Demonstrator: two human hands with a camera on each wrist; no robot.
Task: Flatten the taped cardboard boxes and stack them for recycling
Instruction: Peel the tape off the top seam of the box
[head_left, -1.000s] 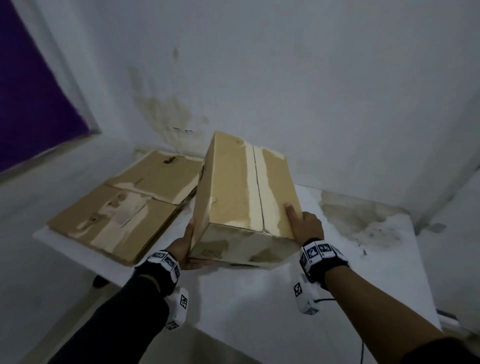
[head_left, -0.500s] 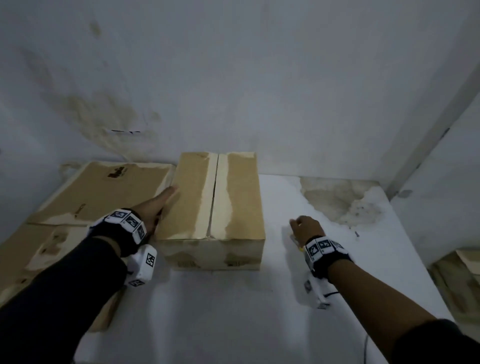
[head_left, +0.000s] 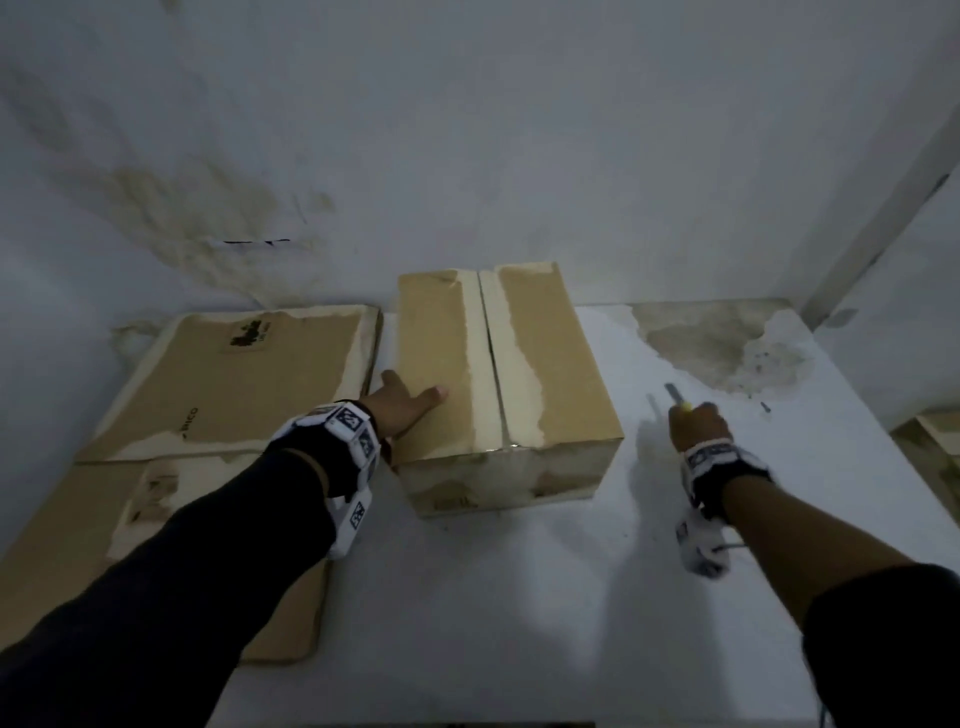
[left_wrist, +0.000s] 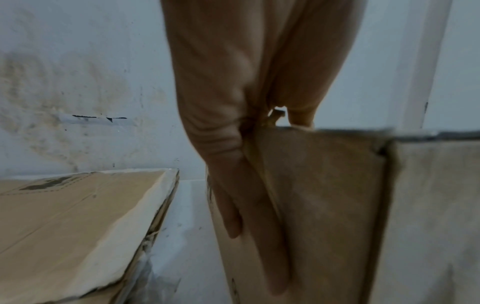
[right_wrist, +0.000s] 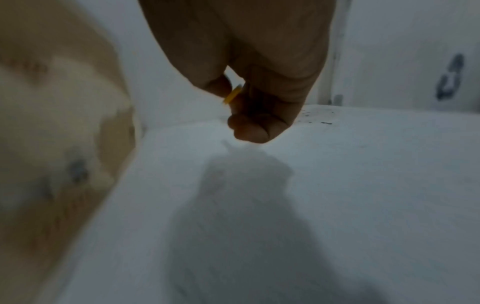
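Note:
A closed cardboard box (head_left: 519, 374) with a pale tape seam down its top stands on the white table (head_left: 519, 597). My left hand (head_left: 402, 408) holds its near left edge, thumb on top and straight fingers (left_wrist: 257, 236) flat against the left side wall (left_wrist: 324, 205). Right of the box, my right hand (head_left: 696, 426) grips a small yellow-handled cutter (head_left: 675, 397) whose grey blade points away from me. In the right wrist view the fingers (right_wrist: 249, 127) curl round the yellow handle (right_wrist: 232, 95) above the table. Flattened boxes (head_left: 234, 384) lie stacked at the left.
A stained white wall (head_left: 467, 156) runs close behind the table. The table's far right corner (head_left: 727, 343) is stained and flaked. A further flattened sheet (head_left: 78, 545) lies under my left forearm. Brown cardboard (head_left: 930, 441) shows beyond the table's right edge.
The box, tilted up in both hands a second ago, now stands flat. My right hand left the box, moved right and now holds the cutter. My left hand stays on the box's left edge.

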